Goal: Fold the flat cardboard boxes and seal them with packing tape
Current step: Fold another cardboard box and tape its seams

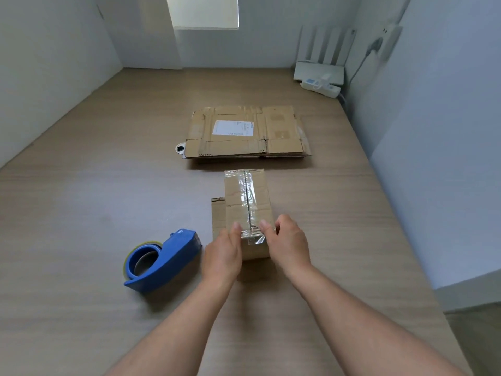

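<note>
Two bare forearms [176,321] are stretched in from 6 o'clock over the pale wood-grain table [81,213]. The near end of a small brown cardboard box [263,194] is grasped by the left hand [223,256] and the right hand [288,245], with both thumbs pressed onto the strip of clear packing tape [245,202] laid along its top seam. A blue plastic tape dispenser [165,259] is seen near the box's 9 o'clock. A stack of flat brown cardboard boxes [282,131] is placed at 12 o'clock, and a white router [317,71] at 1 o'clock.
</note>
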{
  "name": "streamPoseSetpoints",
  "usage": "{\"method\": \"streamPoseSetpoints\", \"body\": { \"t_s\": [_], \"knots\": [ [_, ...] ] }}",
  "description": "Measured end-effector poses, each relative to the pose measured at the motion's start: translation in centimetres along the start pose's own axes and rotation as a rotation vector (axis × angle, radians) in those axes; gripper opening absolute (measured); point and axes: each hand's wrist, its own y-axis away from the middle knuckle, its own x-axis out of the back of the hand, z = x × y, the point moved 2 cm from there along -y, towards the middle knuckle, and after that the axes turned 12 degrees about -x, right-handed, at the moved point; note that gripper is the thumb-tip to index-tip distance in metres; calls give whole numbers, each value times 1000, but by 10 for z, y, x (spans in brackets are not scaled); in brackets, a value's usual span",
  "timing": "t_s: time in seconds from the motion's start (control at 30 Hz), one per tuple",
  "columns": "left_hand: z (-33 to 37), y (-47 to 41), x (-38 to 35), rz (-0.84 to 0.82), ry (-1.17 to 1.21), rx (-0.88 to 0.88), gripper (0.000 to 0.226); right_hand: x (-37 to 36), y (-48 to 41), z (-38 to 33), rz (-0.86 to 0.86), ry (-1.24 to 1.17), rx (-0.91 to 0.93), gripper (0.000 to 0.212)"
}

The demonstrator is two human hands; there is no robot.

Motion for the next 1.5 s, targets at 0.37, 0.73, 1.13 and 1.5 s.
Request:
{"method": "streamPoseSetpoints", "body": {
  "t_s": [0.37, 0.73, 1.13, 1.5],
  "knots": [
    [-6, -2, 20, -418, -45, -259, 68, 30, -12, 5, -115, 547, 414, 47],
    [-16, 5, 30, -55, 39, -296, 35, 23, -9, 27, 187, 372, 694, 29],
    [-4, 14, 19, 53, -68, -275, 13, 22, -5, 22, -9, 474, 443, 28],
    [0, 11, 28, -92, -43, -233, 14, 31, -8, 15, -86, 465, 356, 19]
  ]
}}
